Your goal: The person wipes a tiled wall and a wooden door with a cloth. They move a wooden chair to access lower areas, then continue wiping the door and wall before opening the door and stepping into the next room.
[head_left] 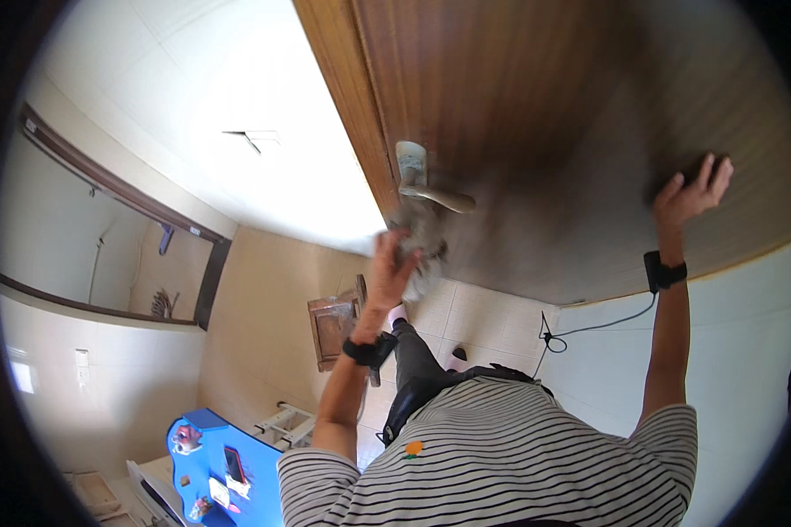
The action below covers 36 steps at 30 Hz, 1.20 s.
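Note:
A brown wooden door [501,79] stands before me, with a lever handle [445,197] on a worn, pale lock plate [411,158] near its left edge. My left hand [390,270] grips a crumpled greyish cloth [422,230] just below that handle. The cloth is blurred, and part of it hangs down past my fingers. Whether it presses on the door face or the door's edge, I cannot tell. Farther right, my right hand [692,194] lies against the door's lower part with fingers apart and nothing held. Both wrists carry black straps with small boxes.
A thin black cable [593,326] hangs in loops from my right wrist. By my left arm stands a small wooden stool-like piece [333,329]. A blue table [204,428] holding a phone [234,465] is at lower left, beside a white ladder-like frame [287,425]. Tiled floor [481,316] lies below.

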Each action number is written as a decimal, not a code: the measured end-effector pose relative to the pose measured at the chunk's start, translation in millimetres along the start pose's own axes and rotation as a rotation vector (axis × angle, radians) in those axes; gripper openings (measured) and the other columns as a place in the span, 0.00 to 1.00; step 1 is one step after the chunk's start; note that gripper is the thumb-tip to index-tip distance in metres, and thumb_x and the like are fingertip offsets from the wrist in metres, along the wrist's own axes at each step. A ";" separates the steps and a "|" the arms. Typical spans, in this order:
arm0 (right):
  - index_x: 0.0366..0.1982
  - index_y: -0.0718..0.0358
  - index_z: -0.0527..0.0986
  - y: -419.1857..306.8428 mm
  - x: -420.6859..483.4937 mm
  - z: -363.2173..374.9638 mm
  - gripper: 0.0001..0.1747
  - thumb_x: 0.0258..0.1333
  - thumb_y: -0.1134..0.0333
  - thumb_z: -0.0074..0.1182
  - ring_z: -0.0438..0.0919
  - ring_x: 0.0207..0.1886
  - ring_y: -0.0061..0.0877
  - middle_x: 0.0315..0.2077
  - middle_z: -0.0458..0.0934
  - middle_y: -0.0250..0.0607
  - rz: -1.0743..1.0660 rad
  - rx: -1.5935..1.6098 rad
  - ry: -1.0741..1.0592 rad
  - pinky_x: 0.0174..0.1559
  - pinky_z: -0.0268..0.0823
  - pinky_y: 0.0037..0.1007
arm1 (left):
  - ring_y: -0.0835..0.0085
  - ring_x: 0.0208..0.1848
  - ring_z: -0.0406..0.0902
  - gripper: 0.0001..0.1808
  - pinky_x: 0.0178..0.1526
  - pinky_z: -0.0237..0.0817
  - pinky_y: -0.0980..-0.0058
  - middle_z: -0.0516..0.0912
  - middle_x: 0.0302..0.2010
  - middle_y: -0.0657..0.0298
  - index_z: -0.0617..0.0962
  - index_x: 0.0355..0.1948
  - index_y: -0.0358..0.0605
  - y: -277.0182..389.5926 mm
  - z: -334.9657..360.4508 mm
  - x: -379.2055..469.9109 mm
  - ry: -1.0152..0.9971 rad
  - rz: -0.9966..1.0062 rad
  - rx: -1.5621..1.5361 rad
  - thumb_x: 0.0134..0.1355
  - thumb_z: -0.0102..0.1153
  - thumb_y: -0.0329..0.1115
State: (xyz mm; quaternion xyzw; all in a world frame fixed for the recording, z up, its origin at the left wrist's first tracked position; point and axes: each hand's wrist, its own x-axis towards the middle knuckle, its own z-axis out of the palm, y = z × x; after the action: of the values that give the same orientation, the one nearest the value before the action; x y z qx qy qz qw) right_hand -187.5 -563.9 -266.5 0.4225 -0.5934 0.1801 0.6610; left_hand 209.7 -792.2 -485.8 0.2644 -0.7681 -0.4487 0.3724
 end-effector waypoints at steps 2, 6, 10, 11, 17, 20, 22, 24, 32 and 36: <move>0.64 0.68 0.64 0.5 -0.1 0.4 0.31 0.68 0.54 0.40 0.63 0.63 0.59 0.64 0.61 0.61 0.025 0.043 0.008 0.61 0.56 0.58 | 0.59 0.52 0.70 0.21 0.55 0.63 0.66 0.72 0.48 0.54 0.73 0.54 0.40 77.4 -41.8 35.3 0.128 0.174 0.074 0.63 0.61 0.37; 0.65 0.64 0.64 -1.2 -2.8 1.8 0.29 0.69 0.57 0.40 0.60 0.67 0.52 0.66 0.61 0.57 0.067 0.041 0.047 0.64 0.52 0.55 | 0.59 0.53 0.68 0.24 0.57 0.60 0.61 0.68 0.48 0.52 0.72 0.57 0.38 194.4 -82.1 114.4 0.515 0.586 0.206 0.65 0.60 0.41; 0.66 0.62 0.64 -2.1 -7.6 0.7 0.28 0.69 0.59 0.40 0.59 0.69 0.48 0.66 0.61 0.54 0.117 0.057 0.030 0.67 0.49 0.52 | 0.56 0.55 0.68 0.26 0.58 0.60 0.58 0.65 0.50 0.49 0.72 0.57 0.39 232.8 -59.0 186.8 0.687 0.723 0.184 0.67 0.58 0.46; 0.66 0.62 0.64 -1.8 -8.7 0.4 0.28 0.69 0.59 0.40 0.58 0.69 0.48 0.67 0.61 0.54 0.127 0.058 0.026 0.67 0.49 0.52 | 0.50 0.56 0.68 0.25 0.58 0.60 0.54 0.65 0.52 0.44 0.73 0.56 0.39 230.2 -46.5 200.5 0.694 0.718 0.238 0.66 0.58 0.45; 0.66 0.61 0.65 2.5 -16.1 6.5 0.28 0.67 0.60 0.42 0.57 0.70 0.46 0.67 0.59 0.52 0.173 0.083 -0.004 0.68 0.47 0.51 | 0.40 0.57 0.66 0.23 0.55 0.60 0.51 0.64 0.56 0.35 0.74 0.55 0.43 137.7 70.3 168.1 0.464 0.616 0.563 0.60 0.62 0.37; 0.66 0.60 0.65 4.0 -19.3 7.5 0.28 0.66 0.61 0.44 0.57 0.71 0.45 0.67 0.59 0.51 0.172 0.098 -0.005 0.68 0.47 0.51 | 0.47 0.56 0.69 0.18 0.52 0.66 0.53 0.71 0.57 0.51 0.77 0.50 0.46 97.7 108.2 122.1 -0.314 0.692 0.579 0.58 0.61 0.34; 0.66 0.60 0.65 4.7 -20.9 5.7 0.29 0.65 0.61 0.45 0.56 0.71 0.45 0.68 0.59 0.50 0.171 0.093 -0.029 0.68 0.46 0.51 | 0.49 0.54 0.71 0.16 0.51 0.67 0.54 0.73 0.56 0.56 0.78 0.48 0.47 91.0 108.0 108.1 -0.299 0.887 0.747 0.58 0.60 0.35; 0.66 0.59 0.64 6.1 -20.8 3.8 0.30 0.64 0.61 0.46 0.56 0.71 0.45 0.68 0.59 0.50 0.195 0.088 -0.049 0.69 0.46 0.51 | 0.50 0.51 0.72 0.14 0.49 0.68 0.55 0.73 0.55 0.56 0.79 0.46 0.47 107.9 94.1 120.4 -0.157 0.950 0.737 0.59 0.60 0.35; 0.66 0.58 0.65 6.3 -20.6 2.3 0.30 0.62 0.63 0.48 0.56 0.71 0.45 0.68 0.59 0.50 0.203 0.108 -0.054 0.68 0.46 0.51 | 0.45 0.56 0.68 0.22 0.53 0.65 0.54 0.66 0.55 0.43 0.76 0.54 0.43 235.3 57.4 224.0 0.763 0.814 0.315 0.59 0.64 0.33; 0.65 0.59 0.67 3.6 -20.2 2.5 0.29 0.62 0.63 0.48 0.57 0.71 0.45 0.67 0.60 0.50 0.212 0.133 -0.050 0.68 0.46 0.51 | 0.56 0.56 0.69 0.20 0.54 0.64 0.57 0.70 0.55 0.51 0.79 0.52 0.49 193.8 106.4 186.3 0.350 0.419 -0.284 0.58 0.65 0.36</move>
State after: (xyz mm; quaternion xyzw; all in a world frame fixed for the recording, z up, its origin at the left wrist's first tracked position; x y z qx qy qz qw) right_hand -196.4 -558.5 -284.3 0.4047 -0.6377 0.2772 0.5940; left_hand 1.0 -789.1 -285.7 0.1187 -0.6597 -0.4125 0.6168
